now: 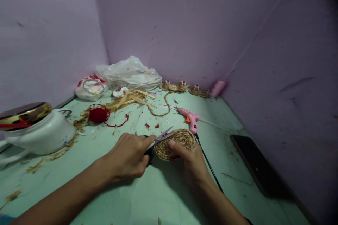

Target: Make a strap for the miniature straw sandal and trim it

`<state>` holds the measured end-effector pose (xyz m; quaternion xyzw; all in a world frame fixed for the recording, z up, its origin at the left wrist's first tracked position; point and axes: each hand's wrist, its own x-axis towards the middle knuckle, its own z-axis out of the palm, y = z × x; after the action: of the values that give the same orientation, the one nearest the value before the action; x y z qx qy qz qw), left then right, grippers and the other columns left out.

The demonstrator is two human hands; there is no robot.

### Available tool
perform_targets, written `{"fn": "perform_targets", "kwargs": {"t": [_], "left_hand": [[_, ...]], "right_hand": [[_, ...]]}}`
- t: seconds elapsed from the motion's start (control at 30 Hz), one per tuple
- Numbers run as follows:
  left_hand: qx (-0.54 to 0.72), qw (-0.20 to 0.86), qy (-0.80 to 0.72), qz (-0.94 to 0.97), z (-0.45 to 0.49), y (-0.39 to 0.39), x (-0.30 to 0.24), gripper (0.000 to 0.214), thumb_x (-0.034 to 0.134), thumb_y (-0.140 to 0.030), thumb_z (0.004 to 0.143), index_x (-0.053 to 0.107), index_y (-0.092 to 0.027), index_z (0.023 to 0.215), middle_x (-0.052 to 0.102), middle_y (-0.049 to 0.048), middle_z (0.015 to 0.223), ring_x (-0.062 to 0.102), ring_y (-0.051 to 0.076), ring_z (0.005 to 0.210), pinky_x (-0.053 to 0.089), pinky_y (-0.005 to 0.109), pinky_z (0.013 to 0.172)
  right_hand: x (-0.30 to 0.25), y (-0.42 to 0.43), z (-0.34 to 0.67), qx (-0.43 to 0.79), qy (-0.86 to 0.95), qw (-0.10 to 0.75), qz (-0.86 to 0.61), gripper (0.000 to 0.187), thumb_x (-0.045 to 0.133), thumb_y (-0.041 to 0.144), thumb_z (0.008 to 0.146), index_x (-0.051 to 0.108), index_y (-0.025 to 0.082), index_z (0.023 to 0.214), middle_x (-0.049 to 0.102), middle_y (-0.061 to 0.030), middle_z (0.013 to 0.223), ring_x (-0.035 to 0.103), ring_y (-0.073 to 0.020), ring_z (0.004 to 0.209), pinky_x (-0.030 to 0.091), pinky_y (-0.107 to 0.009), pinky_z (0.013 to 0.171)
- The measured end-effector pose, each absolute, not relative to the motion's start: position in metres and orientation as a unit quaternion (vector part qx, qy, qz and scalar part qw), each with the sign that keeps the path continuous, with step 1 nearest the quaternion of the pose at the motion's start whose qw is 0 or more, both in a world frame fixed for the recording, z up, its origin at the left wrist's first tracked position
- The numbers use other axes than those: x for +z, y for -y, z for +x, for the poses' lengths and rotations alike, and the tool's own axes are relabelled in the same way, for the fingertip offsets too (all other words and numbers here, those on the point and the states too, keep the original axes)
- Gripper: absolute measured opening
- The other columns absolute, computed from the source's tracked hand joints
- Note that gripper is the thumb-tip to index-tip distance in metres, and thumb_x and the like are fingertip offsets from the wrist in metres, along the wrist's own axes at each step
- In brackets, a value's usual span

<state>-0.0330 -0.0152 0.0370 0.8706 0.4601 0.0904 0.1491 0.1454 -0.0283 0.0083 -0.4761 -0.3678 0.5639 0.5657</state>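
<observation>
My left hand (pixel 129 156) is closed round the black handles of a pair of scissors (pixel 161 138), whose blades point right over a round woven straw coaster (pixel 179 140). My right hand (pixel 191 160) grips the coaster from its near side, thumb on its top, holding it tilted up off the green table (pixel 158 197). The scissor tips lie on the coaster's upper left edge.
A pink glue gun (pixel 190 117) lies just behind the coaster, its black cord running toward me. A red yarn ball (pixel 98 115), straw strips (pixel 132 100), a plastic bag (pixel 130 74), a white pot (pixel 39 132) at left and a dark phone (pixel 257 168) at right surround the hands.
</observation>
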Motion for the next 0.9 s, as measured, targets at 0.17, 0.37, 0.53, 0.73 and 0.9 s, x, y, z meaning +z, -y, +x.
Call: {"fn": "perform_targets", "kwargs": {"t": [0.17,0.37,0.53,0.73,0.9], "left_hand": [[0.122,0.142,-0.468,0.863,-0.034,0.015,0.035,0.051,0.051,-0.019,0.063,0.053,-0.023,0.113,0.064,0.0078,0.082,0.057,0.025,0.071,0.037,0.034,0.063],[0.124,0.160,-0.437,0.877,-0.036,0.015,0.034,0.041,0.047,-0.010,0.061,0.059,-0.023,0.098,0.064,0.0039,0.070,0.055,0.020,0.059,0.033,0.029,0.056],[0.183,0.227,-0.408,0.865,-0.038,0.011,0.039,0.036,0.045,-0.005,0.062,0.065,-0.022,0.086,0.057,-0.0011,0.054,0.049,0.013,0.049,0.031,0.024,0.050],[0.374,0.296,-0.579,0.662,-0.048,-0.014,0.039,0.023,0.062,-0.027,0.063,0.067,-0.016,0.082,0.047,-0.0030,0.050,0.041,0.010,0.045,0.028,0.020,0.044],[0.323,0.370,-0.602,0.629,-0.049,-0.022,0.036,0.031,0.064,-0.034,0.059,0.066,-0.015,0.083,0.050,-0.0010,0.049,0.047,0.013,0.046,0.031,0.022,0.044]], "right_hand": [[0.006,0.030,0.145,0.575,0.394,0.537,-0.475,0.025,0.073,0.029,0.058,0.069,0.013,0.078,0.067,-0.0048,0.069,0.059,-0.0200,0.066,0.049,-0.034,0.064],[0.008,0.032,0.145,0.574,0.373,0.558,-0.470,0.021,0.074,0.027,0.058,0.068,0.014,0.074,0.068,-0.0025,0.068,0.058,-0.0162,0.062,0.048,-0.029,0.061],[0.011,0.029,0.145,0.584,0.318,0.578,-0.473,0.023,0.076,0.024,0.055,0.066,0.013,0.073,0.068,-0.0029,0.067,0.060,-0.0170,0.061,0.049,-0.029,0.059],[0.013,0.027,0.146,0.616,0.270,0.572,-0.469,0.028,0.075,0.022,0.057,0.065,0.012,0.081,0.070,-0.0058,0.074,0.062,-0.0186,0.065,0.050,-0.031,0.062],[0.014,0.027,0.146,0.631,0.269,0.562,-0.462,0.030,0.076,0.022,0.055,0.066,0.011,0.081,0.070,-0.0068,0.075,0.064,-0.0200,0.067,0.051,-0.033,0.067]]}}
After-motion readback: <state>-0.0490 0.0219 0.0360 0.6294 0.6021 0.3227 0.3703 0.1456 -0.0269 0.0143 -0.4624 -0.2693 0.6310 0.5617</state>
